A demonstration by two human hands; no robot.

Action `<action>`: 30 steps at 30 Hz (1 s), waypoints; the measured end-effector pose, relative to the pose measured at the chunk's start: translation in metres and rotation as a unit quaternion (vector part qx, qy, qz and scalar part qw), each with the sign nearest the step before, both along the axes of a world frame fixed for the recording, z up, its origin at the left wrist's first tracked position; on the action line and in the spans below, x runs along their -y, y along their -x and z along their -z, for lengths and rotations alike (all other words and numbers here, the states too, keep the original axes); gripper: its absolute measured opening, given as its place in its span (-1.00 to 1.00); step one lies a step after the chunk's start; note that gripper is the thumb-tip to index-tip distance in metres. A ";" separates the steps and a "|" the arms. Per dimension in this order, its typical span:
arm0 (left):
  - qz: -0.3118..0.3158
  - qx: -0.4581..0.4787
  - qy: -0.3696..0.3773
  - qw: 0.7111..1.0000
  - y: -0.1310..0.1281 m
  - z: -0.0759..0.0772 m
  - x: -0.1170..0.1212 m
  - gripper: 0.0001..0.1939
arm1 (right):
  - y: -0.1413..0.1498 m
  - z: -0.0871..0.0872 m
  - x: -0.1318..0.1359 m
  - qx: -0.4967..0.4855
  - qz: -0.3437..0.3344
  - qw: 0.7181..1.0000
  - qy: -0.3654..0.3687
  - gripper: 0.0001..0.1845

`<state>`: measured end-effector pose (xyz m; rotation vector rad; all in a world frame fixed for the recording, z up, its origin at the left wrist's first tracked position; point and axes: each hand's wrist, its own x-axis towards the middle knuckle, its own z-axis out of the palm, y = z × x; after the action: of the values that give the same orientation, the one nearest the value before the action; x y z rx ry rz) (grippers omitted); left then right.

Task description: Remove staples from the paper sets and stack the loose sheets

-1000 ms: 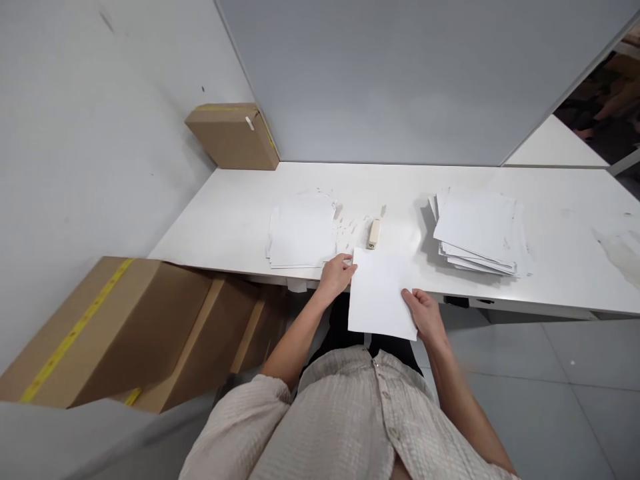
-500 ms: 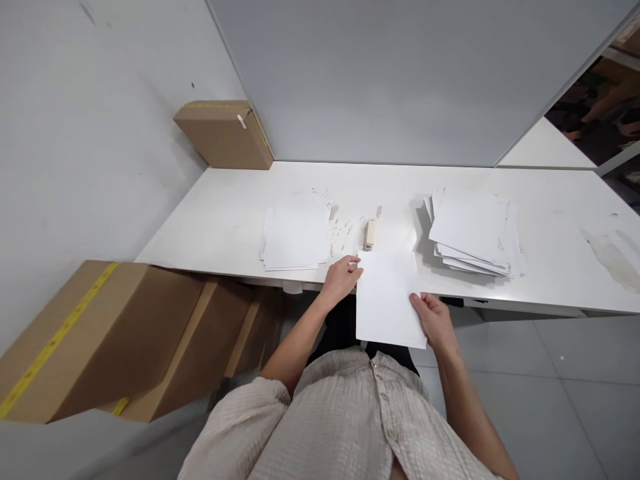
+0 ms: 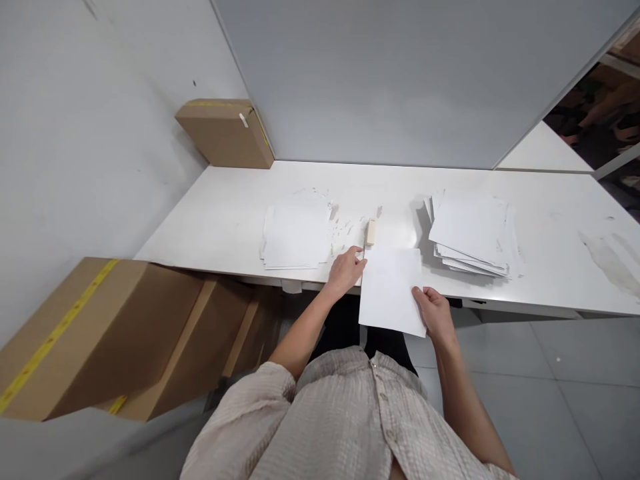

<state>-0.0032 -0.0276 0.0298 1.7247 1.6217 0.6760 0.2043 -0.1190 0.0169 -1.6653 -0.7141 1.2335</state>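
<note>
I hold a set of white sheets [image 3: 391,287] over the near edge of the white table [image 3: 230,213]. My right hand [image 3: 434,312] pinches the sheets' lower right corner. My left hand [image 3: 347,270] grips their upper left corner, fingers curled. A small cream stapler [image 3: 371,232] lies on the table just beyond my left hand. A flat pile of paper [image 3: 296,235] rests to the left and a thicker, fanned stack of paper [image 3: 473,232] to the right.
Bits of paper scraps [image 3: 345,230] lie between the left pile and the stapler. A brown cardboard box [image 3: 225,132] stands in the table's far left corner against the wall. Larger cardboard boxes [image 3: 115,327] sit below the table at left. A grey partition [image 3: 400,80] backs the table.
Both hands have slid the held sheets farther onto the table, toward the stapler; my left hand now sits right next to it.
</note>
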 end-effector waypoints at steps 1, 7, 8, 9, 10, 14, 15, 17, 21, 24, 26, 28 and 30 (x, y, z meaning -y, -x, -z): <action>-0.001 -0.011 -0.011 1.000 0.000 -0.001 0.000 -0.63 | 0.000 0.001 0.000 -0.001 0.001 1.000 0.001 -0.70; 0.053 -0.080 -0.096 0.991 -0.001 -0.004 -0.006 -0.47 | 0.000 -0.002 -0.002 0.001 -0.001 1.000 0.004 -0.71; 0.064 -0.095 -0.097 0.989 -0.001 -0.004 -0.007 -0.48 | 0.001 -0.003 -0.002 0.004 -0.001 1.000 0.003 -0.71; 0.073 -0.109 -0.096 0.987 -0.001 -0.004 -0.008 -0.50 | 0.001 -0.004 -0.002 0.005 -0.002 1.000 0.002 -0.71; 0.077 -0.122 -0.093 0.985 -0.002 -0.003 -0.009 -0.50 | 0.001 -0.004 -0.003 0.006 -0.003 1.000 0.002 -0.71; 0.082 -0.152 -0.086 0.981 -0.003 0.001 -0.012 -0.50 | 0.000 -0.004 -0.002 0.003 -0.006 1.000 0.002 -0.71; 0.083 -0.160 -0.088 0.980 -0.003 0.003 -0.012 -0.49 | 0.000 -0.004 -0.002 0.002 -0.006 1.000 0.004 -0.71; 0.086 -0.176 -0.092 0.976 -0.003 0.006 -0.013 -0.48 | -0.001 -0.004 -0.002 0.000 -0.009 1.000 0.010 -0.70; 0.087 -0.191 -0.094 0.973 -0.004 0.013 -0.016 -0.45 | -0.003 0.000 -0.001 -0.010 -0.010 1.000 0.008 -0.69; 0.087 -0.179 -0.095 0.975 -0.005 0.015 -0.016 -0.46 | -0.004 0.004 -0.002 -0.013 -0.009 1.000 0.000 -0.69; 0.089 -0.175 -0.096 0.976 -0.005 0.016 -0.016 -0.46 | -0.005 0.007 -0.003 0.000 -0.011 1.000 0.000 -0.68; 0.087 -0.185 -0.101 0.974 -0.004 0.015 -0.015 -0.44 | -0.004 0.008 -0.004 0.013 -0.013 1.000 -0.001 -0.67; 0.082 -0.189 -0.111 0.972 -0.003 0.014 -0.013 -0.40 | -0.002 0.006 -0.002 0.017 -0.017 1.000 -0.004 -0.67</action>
<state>-0.0004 -0.0147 0.0153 2.2328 1.6725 0.4815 0.2061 -0.1171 0.0109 -1.6777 -0.7693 1.2266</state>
